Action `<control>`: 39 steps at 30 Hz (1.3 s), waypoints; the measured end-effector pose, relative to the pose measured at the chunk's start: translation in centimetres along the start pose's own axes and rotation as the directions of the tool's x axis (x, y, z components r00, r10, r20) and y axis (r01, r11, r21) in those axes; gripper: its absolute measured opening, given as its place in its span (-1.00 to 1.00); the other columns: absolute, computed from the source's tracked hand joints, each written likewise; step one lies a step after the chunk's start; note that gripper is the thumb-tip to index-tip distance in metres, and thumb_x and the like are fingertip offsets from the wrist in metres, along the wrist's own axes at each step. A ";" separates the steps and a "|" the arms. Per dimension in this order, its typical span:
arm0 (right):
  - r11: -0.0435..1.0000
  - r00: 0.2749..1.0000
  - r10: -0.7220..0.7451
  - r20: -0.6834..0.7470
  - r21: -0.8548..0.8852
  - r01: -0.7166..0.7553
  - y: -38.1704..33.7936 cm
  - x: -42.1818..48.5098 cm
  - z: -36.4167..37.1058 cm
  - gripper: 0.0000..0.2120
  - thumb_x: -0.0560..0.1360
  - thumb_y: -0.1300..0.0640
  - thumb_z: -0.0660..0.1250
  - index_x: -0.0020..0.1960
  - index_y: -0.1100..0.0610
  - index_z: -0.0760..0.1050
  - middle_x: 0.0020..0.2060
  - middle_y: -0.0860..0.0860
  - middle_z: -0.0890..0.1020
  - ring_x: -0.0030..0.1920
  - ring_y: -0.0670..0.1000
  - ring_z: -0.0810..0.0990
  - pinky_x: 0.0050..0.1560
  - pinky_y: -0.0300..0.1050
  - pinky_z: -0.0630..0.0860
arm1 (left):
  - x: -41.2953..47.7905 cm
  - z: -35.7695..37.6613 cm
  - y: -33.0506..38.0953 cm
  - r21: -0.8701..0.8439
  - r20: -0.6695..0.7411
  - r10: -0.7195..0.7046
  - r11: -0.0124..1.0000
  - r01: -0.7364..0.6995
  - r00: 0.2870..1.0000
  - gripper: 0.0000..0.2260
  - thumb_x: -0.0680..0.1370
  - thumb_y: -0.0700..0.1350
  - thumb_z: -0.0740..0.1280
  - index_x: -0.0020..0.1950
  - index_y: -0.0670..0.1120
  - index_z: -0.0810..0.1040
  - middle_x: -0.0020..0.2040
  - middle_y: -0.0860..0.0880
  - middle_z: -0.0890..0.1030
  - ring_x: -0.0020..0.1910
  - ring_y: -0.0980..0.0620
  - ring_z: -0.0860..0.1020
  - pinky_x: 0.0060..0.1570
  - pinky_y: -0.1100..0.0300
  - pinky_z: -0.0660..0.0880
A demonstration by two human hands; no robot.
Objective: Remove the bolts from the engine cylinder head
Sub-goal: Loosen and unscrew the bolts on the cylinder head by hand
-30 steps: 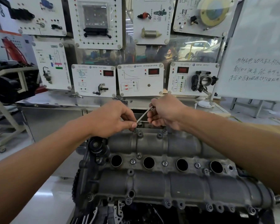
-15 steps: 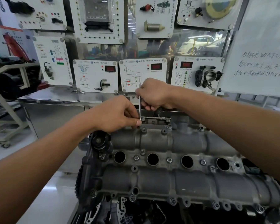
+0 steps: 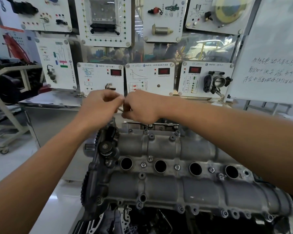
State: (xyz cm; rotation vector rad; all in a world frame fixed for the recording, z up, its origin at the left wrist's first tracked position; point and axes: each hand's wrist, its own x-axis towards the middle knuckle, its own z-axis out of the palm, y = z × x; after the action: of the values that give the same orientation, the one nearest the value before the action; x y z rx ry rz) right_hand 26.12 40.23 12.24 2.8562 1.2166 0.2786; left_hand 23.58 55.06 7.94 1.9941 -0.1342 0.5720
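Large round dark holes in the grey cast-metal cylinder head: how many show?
4, in one row along the middle of the grey cast-metal cylinder head: leftmost hole, second hole, third hole, rightmost hole. None appears hidden.

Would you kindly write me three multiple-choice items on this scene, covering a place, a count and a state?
1. Where are the left hand and right hand? A above the cylinder head's far edge; B on the floor; C on the whiteboard.
2. Large round holes in a row: A two; B four; C six.
3. Fingers: A flat; B spread; C curled.
Answers: A, they meet over its far edge; B, four show in the head; C, both curl on a thin tool.
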 end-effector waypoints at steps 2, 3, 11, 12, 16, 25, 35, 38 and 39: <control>0.999 0.999 -0.044 0.028 0.020 0.044 -0.2 -0.9 0.2 -0.59 0.58 0.05 0.31 -0.42 -0.02 0.33 -0.47 -0.08 0.39 -0.42 -0.07 0.38 -0.24 -0.15 0.29 | -0.4 -0.7 -0.3 0.198 0.105 0.055 0.977 -0.075 0.993 -0.83 0.58 0.00 0.35 -0.16 0.06 0.69 -0.27 0.13 0.69 -0.28 0.19 0.60 -0.29 0.25 0.46; 0.998 0.997 -0.058 0.056 0.032 0.056 -0.3 -1.2 0.2 -0.59 0.57 0.03 0.33 -0.43 0.01 0.36 -0.50 -0.07 0.41 -0.43 -0.07 0.37 -0.26 -0.13 0.32 | -0.5 -1.2 -0.5 0.260 0.142 0.083 0.958 -0.118 0.986 -0.82 0.58 0.01 0.35 -0.18 0.05 0.69 -0.29 0.12 0.68 -0.31 0.18 0.59 -0.31 0.28 0.44; 0.988 0.984 -0.147 0.103 0.070 0.141 -1.0 -2.4 0.4 -0.63 0.59 0.07 0.33 -0.36 0.16 0.42 -0.49 0.03 0.41 -0.42 0.02 0.33 -0.26 -0.05 0.35 | -1.9 -4.2 -0.5 0.314 0.453 0.139 0.899 -0.304 0.881 -0.84 0.54 0.04 0.39 -0.18 0.06 0.72 -0.31 0.06 0.68 -0.37 0.07 0.57 -0.37 0.34 0.44; 0.987 0.982 -0.149 0.111 0.081 0.141 -1.1 -2.4 0.3 -0.63 0.59 0.07 0.33 -0.36 0.16 0.43 -0.48 0.03 0.42 -0.40 0.03 0.35 -0.23 -0.03 0.39 | -2.0 -4.3 -0.5 0.321 0.466 0.141 0.893 -0.315 0.874 -0.83 0.53 0.06 0.38 -0.18 0.06 0.72 -0.29 0.02 0.69 -0.32 -0.01 0.59 -0.35 0.25 0.45; 0.987 0.996 -0.082 0.039 0.144 0.075 -0.6 -3.1 -1.9 -0.61 0.61 0.03 0.29 -0.36 0.13 0.49 -0.54 -0.05 0.50 -0.48 -0.06 0.46 -0.19 -0.09 0.51 | -1.4 -4.5 0.7 0.169 0.300 0.191 0.954 -0.249 0.935 -0.91 0.50 0.10 0.38 -0.08 0.16 0.67 -0.25 0.15 0.70 -0.35 0.21 0.60 -0.34 0.30 0.45; 0.637 0.792 0.578 0.198 0.497 -0.589 5.1 -8.3 -2.5 -0.69 0.60 0.09 0.29 -0.25 0.21 0.59 -0.46 0.04 0.58 -0.56 -0.06 0.34 -0.49 -0.21 0.23 | -0.7 5.5 5.9 0.003 0.496 0.040 0.999 -0.048 0.867 -0.79 0.55 -0.07 0.43 0.15 -0.08 0.57 -0.15 -0.05 0.74 -0.19 0.00 0.70 -0.21 0.10 0.63; 0.373 0.610 0.619 0.494 0.498 -0.782 7.4 -9.4 -1.3 -0.64 0.65 0.01 0.17 -0.24 0.12 0.52 -0.32 0.00 0.45 -0.50 -0.11 0.23 -0.42 -0.27 0.02 | -1.6 9.0 5.9 -0.039 0.560 0.108 0.994 -0.104 0.822 -0.89 0.43 -0.18 0.55 -0.16 0.03 0.73 -0.25 0.00 0.73 -0.29 0.11 0.66 -0.32 0.40 0.53; 0.340 0.608 0.600 0.520 0.522 -0.782 7.7 -9.2 -1.1 -0.65 0.67 0.01 0.14 -0.20 0.13 0.52 -0.21 0.01 0.46 -0.47 -0.11 0.21 -0.40 -0.28 0.01 | -1.4 8.9 5.9 -0.052 0.569 0.103 0.995 -0.090 0.816 -0.83 0.41 -0.30 0.54 -0.02 -0.17 0.72 -0.22 -0.07 0.74 -0.22 0.08 0.71 -0.23 0.34 0.61; 0.336 0.614 0.600 0.512 0.536 -0.775 7.7 -9.2 -1.0 -0.65 0.67 0.03 0.14 -0.19 0.15 0.53 -0.22 0.03 0.47 -0.47 -0.11 0.21 -0.45 -0.30 0.05 | -1.3 8.9 5.8 -0.044 0.568 0.106 0.994 -0.098 0.816 -0.79 0.40 -0.31 0.55 0.02 -0.20 0.70 -0.21 -0.07 0.74 -0.19 0.06 0.72 -0.19 0.32 0.62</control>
State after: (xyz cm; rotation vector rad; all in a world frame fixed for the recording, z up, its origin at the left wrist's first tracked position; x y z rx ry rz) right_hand 25.17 28.25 12.50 3.7661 -0.1620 -0.7235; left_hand 23.48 44.35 8.74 2.0997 -0.6159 0.0145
